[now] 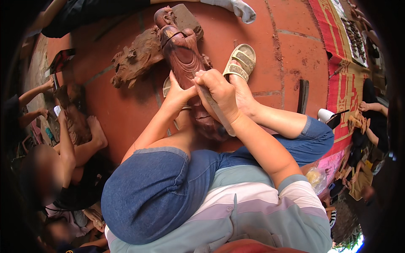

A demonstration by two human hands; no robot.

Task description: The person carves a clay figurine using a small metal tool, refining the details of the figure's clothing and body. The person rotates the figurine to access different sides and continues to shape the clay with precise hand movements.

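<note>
A reddish-brown carved wooden figure [182, 57] in draped robes lies between my legs, its head pointing away from me. My left hand [179, 92] grips its side, thumb stretched across the carving toward my other hand. In my right hand [217, 90], fingers are closed around a long flat tool [217, 110], shaped like a flat file. One end of this tool points back along my forearm; its front end comes out by my fingers, against or just over the figure. My hands partly cover the figure's lower part, and I cannot tell exactly where the tool touches it.
Rough wood [139, 59] and a wooden block [187, 20] lie under and beside the figure's far end. My sandal [242, 59] is close on the right. Further right are a dark bar [303, 97], a white cup [325, 115] and a red-yellow mat [337, 84]. Other people sit both sides.
</note>
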